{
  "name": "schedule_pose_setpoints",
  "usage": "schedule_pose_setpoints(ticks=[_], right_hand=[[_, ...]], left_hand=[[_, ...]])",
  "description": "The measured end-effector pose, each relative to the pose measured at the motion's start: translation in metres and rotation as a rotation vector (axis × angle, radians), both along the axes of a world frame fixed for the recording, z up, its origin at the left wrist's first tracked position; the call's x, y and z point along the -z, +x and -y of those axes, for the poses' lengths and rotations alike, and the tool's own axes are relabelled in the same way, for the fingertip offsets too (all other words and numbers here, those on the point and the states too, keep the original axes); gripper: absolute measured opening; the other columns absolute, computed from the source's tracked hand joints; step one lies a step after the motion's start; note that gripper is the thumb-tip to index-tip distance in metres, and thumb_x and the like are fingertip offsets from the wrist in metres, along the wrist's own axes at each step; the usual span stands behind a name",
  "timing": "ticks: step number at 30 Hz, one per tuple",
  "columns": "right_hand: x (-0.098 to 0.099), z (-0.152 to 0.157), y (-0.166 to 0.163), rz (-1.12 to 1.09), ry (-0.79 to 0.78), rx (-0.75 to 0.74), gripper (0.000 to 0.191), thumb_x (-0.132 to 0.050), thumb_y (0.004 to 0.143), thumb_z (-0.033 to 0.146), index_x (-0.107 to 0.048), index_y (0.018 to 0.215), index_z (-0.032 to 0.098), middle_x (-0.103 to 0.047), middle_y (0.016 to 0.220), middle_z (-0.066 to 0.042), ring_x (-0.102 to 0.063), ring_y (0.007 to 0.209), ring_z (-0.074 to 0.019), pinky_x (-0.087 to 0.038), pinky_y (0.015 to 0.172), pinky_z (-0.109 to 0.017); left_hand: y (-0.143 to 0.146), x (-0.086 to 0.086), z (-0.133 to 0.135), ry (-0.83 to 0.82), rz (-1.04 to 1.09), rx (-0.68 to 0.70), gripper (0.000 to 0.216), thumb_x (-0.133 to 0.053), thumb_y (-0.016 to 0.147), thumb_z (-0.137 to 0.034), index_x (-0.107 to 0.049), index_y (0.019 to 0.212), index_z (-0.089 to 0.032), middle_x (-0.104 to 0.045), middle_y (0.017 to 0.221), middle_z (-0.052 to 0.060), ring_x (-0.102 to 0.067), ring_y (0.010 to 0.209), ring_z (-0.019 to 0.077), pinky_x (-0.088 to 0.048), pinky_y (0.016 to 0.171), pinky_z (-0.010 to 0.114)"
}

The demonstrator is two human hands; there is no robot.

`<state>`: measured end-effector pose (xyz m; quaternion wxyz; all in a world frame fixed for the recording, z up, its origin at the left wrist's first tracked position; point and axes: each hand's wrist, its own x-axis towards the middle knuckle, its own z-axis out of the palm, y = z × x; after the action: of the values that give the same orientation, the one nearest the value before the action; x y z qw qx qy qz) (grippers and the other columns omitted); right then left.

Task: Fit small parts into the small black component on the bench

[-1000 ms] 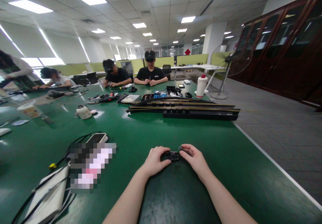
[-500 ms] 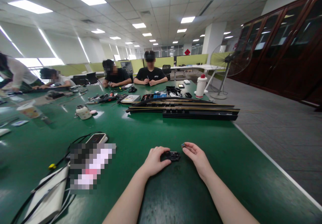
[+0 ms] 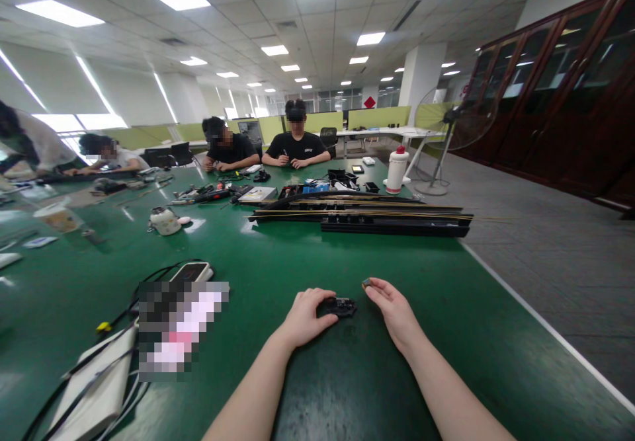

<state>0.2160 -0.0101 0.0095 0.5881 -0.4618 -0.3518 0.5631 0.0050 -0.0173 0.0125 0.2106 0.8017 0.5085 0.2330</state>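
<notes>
My left hand (image 3: 308, 317) rests on the green table (image 3: 238, 361), thumb and fingers curved around the near end of a small black part (image 3: 341, 307). That part looks like an opened plastic housing with fine details inside, too small to make out. To its right, my right hand (image 3: 391, 307) is raised slightly and pinches a small grey block with a coppery edge (image 3: 366, 283) between thumb and fingertips. A short gap separates the block from the black part.
Long black rails with brass-coloured rods (image 3: 397, 223) lie across the table ahead. A white bottle with a red cap (image 3: 396, 171) stands behind them. To the left are a power bank (image 3: 191, 273), cables and a white box (image 3: 94, 388). Several people sit farther off.
My right hand has shifted slightly to the right with the small block, away from the black part. My left hand and the black part have hardly moved.
</notes>
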Motion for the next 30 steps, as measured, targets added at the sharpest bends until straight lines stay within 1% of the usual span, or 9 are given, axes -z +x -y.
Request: schedule_pose_setpoints(ticks=[5,14,21,30], right_hand=[[0.0021,-0.0009,0.0015,-0.033,-0.002,-0.003,0.039,-0.082,0.055,0.037,-0.067,0.087,0.021,-0.072,0.091,-0.003,-0.063,0.094,-0.0196,-0.04,0.096,-0.036],[-0.0018,-0.001,0.0013,-0.111,-0.027,0.031,0.039,-0.083,0.051,0.034,-0.068,0.085,0.021,-0.071,0.087,-0.002,-0.063,0.092,-0.0199,-0.045,0.091,-0.034],[-0.0005,-0.0011,0.001,-0.133,-0.039,0.042,0.041,-0.082,0.051,0.035,-0.069,0.087,0.021,-0.072,0.089,-0.003,-0.063,0.093,-0.0199,-0.045,0.091,-0.033],[-0.0022,0.0001,0.0016,-0.134,-0.056,0.038,0.042,-0.083,0.051,0.036,-0.069,0.088,0.021,-0.072,0.09,-0.003,-0.063,0.097,-0.0212,-0.046,0.091,-0.033]], left_hand=[[0.0001,0.0002,-0.0002,0.001,-0.003,0.003,0.042,-0.068,0.075,-0.027,-0.058,0.116,-0.024,-0.064,0.11,0.003,-0.054,0.104,0.0239,-0.038,0.093,0.037],[-0.0004,0.0008,0.0002,0.008,-0.007,-0.004,0.042,-0.068,0.075,-0.029,-0.058,0.116,-0.024,-0.064,0.109,0.002,-0.055,0.103,0.0232,-0.039,0.092,0.036],[-0.0009,0.0024,-0.0002,0.005,0.003,-0.001,0.044,-0.069,0.074,-0.027,-0.058,0.116,-0.024,-0.064,0.11,0.002,-0.054,0.104,0.023,-0.039,0.093,0.036],[0.0,-0.001,0.0011,-0.006,-0.001,0.001,0.042,-0.067,0.075,-0.028,-0.058,0.116,-0.024,-0.064,0.111,0.003,-0.054,0.104,0.024,-0.038,0.094,0.037]])
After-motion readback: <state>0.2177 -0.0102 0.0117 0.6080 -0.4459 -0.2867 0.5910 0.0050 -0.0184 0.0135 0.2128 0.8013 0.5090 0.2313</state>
